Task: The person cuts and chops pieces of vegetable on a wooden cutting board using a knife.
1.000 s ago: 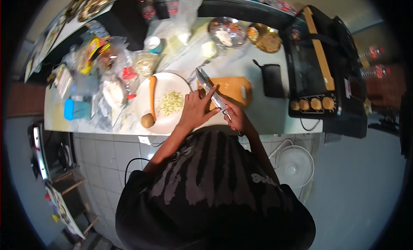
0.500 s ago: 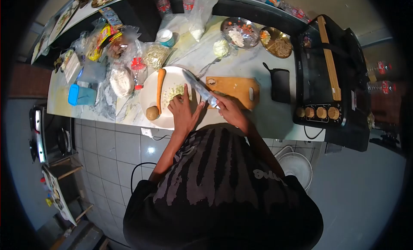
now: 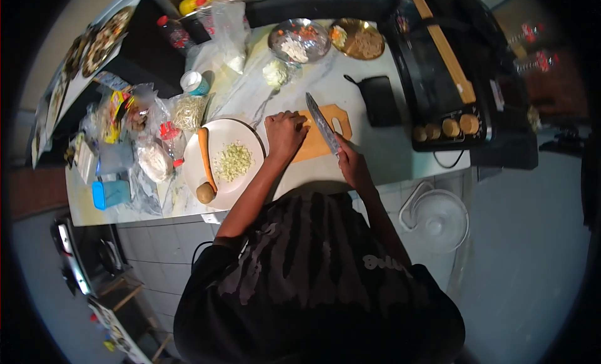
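Observation:
My right hand (image 3: pixel 353 165) grips the handle of a large knife (image 3: pixel 323 124), its blade pointing up and left over the wooden cutting board (image 3: pixel 308 152). At the board's left edge is my left hand (image 3: pixel 286 136), its fingers curled; whatever may be under them is hidden. Left of it lies a white plate (image 3: pixel 243 180) with chopped pale green pieces (image 3: pixel 233 161), a carrot (image 3: pixel 206 156) and a round brown item (image 3: pixel 205 192).
Behind the board are a pale green vegetable (image 3: pixel 275 74) and two metal plates (image 3: pixel 320 51) (image 3: pixel 359 52) of food. A black pouch (image 3: pixel 380 101) and oven (image 3: pixel 432 88) stand right. Bags, a jar (image 3: pixel 195 83) and a blue-lidded container (image 3: pixel 111 194) are left.
My left hand has moved from over the plate to the board's left edge, its fingers now curled. The knife has moved from the plate's edge to over the board. The camera view has shifted.

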`<state>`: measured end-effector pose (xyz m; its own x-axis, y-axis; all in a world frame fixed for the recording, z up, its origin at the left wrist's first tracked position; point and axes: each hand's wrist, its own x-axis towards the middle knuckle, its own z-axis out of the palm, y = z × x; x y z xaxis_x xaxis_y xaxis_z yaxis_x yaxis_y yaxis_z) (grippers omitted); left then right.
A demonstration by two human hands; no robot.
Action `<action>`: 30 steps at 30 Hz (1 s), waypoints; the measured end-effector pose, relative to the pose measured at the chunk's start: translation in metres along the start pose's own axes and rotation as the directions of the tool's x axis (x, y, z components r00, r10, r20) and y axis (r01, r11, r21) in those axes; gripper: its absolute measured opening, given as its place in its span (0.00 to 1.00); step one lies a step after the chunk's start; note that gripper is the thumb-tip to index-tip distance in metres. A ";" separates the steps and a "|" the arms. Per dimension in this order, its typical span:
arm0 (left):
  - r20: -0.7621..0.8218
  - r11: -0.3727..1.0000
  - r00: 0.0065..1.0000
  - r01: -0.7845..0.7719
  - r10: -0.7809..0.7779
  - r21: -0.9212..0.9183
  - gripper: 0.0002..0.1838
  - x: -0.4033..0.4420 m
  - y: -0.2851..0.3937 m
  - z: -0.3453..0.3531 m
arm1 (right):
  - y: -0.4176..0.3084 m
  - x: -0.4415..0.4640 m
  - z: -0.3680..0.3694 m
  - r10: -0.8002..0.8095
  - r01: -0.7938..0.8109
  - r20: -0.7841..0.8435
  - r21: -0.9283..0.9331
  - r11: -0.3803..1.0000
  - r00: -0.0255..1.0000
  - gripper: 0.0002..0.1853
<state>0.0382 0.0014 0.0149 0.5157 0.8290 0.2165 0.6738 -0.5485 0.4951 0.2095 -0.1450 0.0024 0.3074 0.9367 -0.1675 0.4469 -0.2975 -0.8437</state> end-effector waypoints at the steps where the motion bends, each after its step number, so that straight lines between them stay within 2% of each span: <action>1: -0.057 0.999 0.998 -0.040 0.039 -0.024 0.10 -0.002 0.001 0.005 | -0.005 -0.007 0.000 0.036 -0.037 0.004 0.010 0.999 0.999 0.21; 2: -0.032 0.998 0.998 -0.054 0.053 -0.030 0.10 -0.004 0.003 0.009 | -0.007 -0.014 0.002 0.061 -0.061 -0.009 0.019 0.998 0.998 0.21; 4: -0.045 1.000 0.999 0.003 -0.004 -0.029 0.07 0.000 0.006 0.009 | -0.008 -0.019 0.011 -0.022 0.020 -0.033 -0.053 0.998 0.999 0.22; 8: -0.050 0.999 0.998 -0.030 0.028 -0.042 0.06 0.002 0.001 0.011 | -0.010 -0.023 0.016 -0.032 0.034 -0.064 0.017 0.999 0.997 0.22; 11: -0.047 0.998 0.999 -0.027 0.024 -0.056 0.06 0.001 -0.001 0.007 | -0.016 -0.020 0.011 0.001 -0.001 0.005 -0.032 0.999 1.000 0.22; 13: -0.087 0.996 0.996 -0.020 0.012 -0.087 0.06 -0.001 -0.001 -0.007 | -0.021 -0.018 0.011 0.007 -0.012 0.062 0.080 0.997 0.998 0.23; 14: -0.108 0.993 0.994 -0.013 0.000 -0.118 0.06 -0.006 -0.003 -0.015 | -0.023 -0.018 0.012 -0.006 0.000 0.078 0.072 0.997 0.997 0.23; 16: -0.165 0.993 0.985 0.028 -0.046 -0.111 0.07 -0.018 -0.012 -0.030 | -0.040 -0.015 0.013 -0.086 0.049 0.191 0.190 0.981 0.978 0.24; 17: -0.204 0.993 0.976 0.055 -0.076 -0.107 0.08 -0.026 -0.018 -0.038 | -0.049 -0.013 0.015 -0.099 0.058 0.216 0.188 0.980 0.971 0.24; 18: -0.216 0.992 0.971 0.079 -0.099 -0.098 0.08 -0.037 -0.023 -0.045 | -0.061 -0.012 0.016 -0.075 -0.005 0.317 0.246 0.969 0.946 0.24; 19: -0.251 0.969 0.943 0.178 -0.217 -0.168 0.10 -0.048 -0.027 -0.052 | -0.072 -0.012 0.019 -0.055 -0.077 0.416 0.294 0.953 0.908 0.24; 20: -0.279 0.933 0.902 0.268 -0.331 -0.241 0.11 -0.058 -0.030 -0.058 | -0.081 -0.009 0.023 -0.067 -0.072 0.439 0.292 0.954 0.896 0.24; 22: -0.296 0.912 0.869 0.338 -0.397 -0.232 0.13 -0.074 -0.030 -0.074 | -0.096 -0.005 0.034 -0.008 -0.119 0.574 0.183 0.976 0.819 0.25; 23: -0.302 0.886 0.835 0.409 -0.460 -0.217 0.12 -0.082 -0.033 -0.077 | -0.094 -0.003 0.044 -0.013 -0.117 0.592 0.181 0.977 0.806 0.25; 24: -0.307 0.855 0.798 0.477 -0.518 -0.203 0.11 -0.089 -0.037 -0.080 | -0.093 -0.002 0.055 -0.126 0.040 0.553 0.165 0.986 0.824 0.25; 25: -0.326 0.858 0.794 0.468 -0.513 -0.211 0.10 -0.097 -0.046 -0.081 | -0.091 -0.002 0.062 -0.241 0.194 0.512 0.144 0.970 0.824 0.25; 26: -0.329 0.853 0.787 0.479 -0.521 -0.206 0.10 -0.102 -0.053 -0.084 | -0.088 -0.001 0.067 -0.244 0.194 0.522 0.149 0.970 0.817 0.25; 28: -0.392 0.823 0.729 0.541 -0.561 -0.173 0.09 -0.110 -0.067 -0.091 | -0.089 0.001 0.069 -0.123 0.069 0.644 0.109 0.992 0.755 0.25; 30: -0.443 0.824 0.701 0.530 -0.559 -0.201 0.11 -0.114 -0.077 -0.093 | -0.089 0.000 0.066 -0.164 0.123 0.634 0.109 0.986 0.756 0.25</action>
<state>-0.1215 -0.0412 0.0300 -0.2498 0.9362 0.2472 0.7220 0.0100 0.6918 0.1140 -0.1058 0.0438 -0.3739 0.8736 -0.3115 0.3871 -0.1582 -0.9084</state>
